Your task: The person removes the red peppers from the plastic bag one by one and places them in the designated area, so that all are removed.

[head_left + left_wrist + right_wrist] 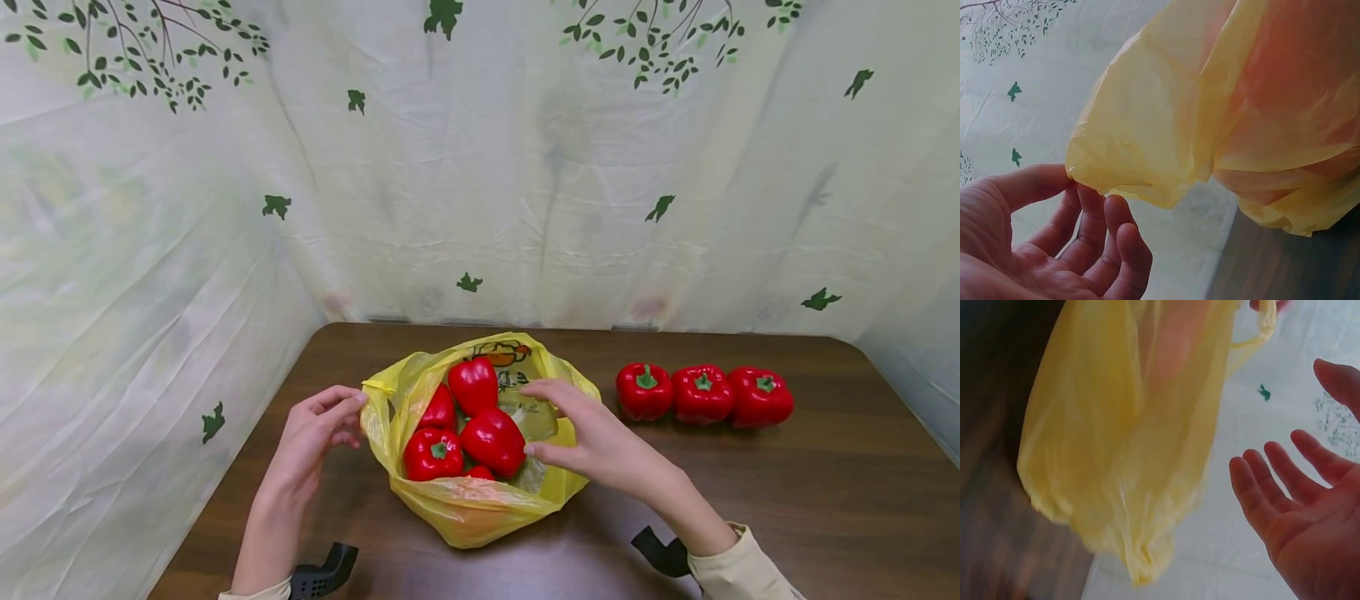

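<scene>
A yellow plastic bag [480, 508] stands with its mouth wide, several red bell peppers [492, 442] inside it. At the bag's left edge, my left hand [318, 429] pinches the rim between thumb and fingertips; the left wrist view shows the thin plastic [1141, 137] caught there. My right hand [600, 437] is over the right side of the opening, its fingers spread with nothing between them. Its thumb tip appears close to the nearest pepper, and contact cannot be made out. In the right wrist view, that hand [1310, 519] is apart from the bag's outer side [1116, 425].
Three more red peppers [702, 394] stand in a row on the dark wooden table [825, 500], right of the bag. Behind the table's back edge hangs a pale cloth [525, 208] with green leaf prints. Black wrist mounts [324, 571] are on the forearms.
</scene>
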`<act>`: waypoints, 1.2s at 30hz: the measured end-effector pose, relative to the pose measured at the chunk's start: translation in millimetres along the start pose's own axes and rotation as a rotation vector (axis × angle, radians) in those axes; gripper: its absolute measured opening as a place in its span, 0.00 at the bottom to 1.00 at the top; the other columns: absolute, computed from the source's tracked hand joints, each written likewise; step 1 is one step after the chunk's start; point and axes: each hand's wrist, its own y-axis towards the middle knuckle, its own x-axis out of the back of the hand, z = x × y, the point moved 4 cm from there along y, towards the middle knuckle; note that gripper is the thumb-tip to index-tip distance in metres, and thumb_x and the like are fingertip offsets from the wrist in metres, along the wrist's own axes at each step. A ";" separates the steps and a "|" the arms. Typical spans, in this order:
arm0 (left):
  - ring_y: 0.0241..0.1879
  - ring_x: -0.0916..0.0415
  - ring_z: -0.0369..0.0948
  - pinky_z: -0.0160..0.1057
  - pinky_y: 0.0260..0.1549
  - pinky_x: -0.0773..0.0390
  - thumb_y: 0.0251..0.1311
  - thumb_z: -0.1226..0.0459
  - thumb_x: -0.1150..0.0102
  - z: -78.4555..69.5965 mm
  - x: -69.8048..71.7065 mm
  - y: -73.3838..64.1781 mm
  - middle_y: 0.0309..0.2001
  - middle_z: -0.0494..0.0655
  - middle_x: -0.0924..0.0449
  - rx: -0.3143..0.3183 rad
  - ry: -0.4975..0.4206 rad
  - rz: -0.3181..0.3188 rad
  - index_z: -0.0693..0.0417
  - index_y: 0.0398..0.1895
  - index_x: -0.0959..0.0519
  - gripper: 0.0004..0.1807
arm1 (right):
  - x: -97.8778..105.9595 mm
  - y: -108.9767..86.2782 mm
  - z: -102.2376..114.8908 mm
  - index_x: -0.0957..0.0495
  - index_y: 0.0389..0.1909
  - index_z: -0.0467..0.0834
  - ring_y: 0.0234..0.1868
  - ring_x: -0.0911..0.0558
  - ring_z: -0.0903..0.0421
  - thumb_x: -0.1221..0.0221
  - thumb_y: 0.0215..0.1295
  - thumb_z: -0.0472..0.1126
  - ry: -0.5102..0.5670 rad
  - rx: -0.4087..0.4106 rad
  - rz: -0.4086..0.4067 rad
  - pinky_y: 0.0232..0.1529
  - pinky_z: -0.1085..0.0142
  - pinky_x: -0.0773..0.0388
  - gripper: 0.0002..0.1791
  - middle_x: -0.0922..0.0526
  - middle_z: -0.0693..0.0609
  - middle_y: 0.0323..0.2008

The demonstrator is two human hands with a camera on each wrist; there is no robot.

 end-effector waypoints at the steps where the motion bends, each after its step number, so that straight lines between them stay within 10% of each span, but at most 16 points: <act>1: 0.33 0.23 0.45 0.42 0.36 0.18 0.65 0.54 0.37 0.0 0.1 0.0 0.35 0.46 0.20 -0.002 0.001 0.000 0.58 0.42 0.18 0.15 | -2.7 1.1 0.5 0.32 0.65 0.55 0.61 0.30 0.62 0.31 0.60 0.47 0.009 -0.001 0.002 0.57 0.56 0.25 0.33 0.30 0.64 0.61; 36: 0.33 0.23 0.47 0.42 0.34 0.18 0.64 0.54 0.37 2.7 -0.9 1.8 0.35 0.46 0.19 -0.014 0.005 0.010 0.58 0.42 0.18 0.15 | -66.0 40.4 -34.9 0.32 0.67 0.48 0.62 0.29 0.54 0.31 0.58 0.55 -0.133 -0.135 0.124 0.59 0.56 0.28 0.38 0.29 0.51 0.63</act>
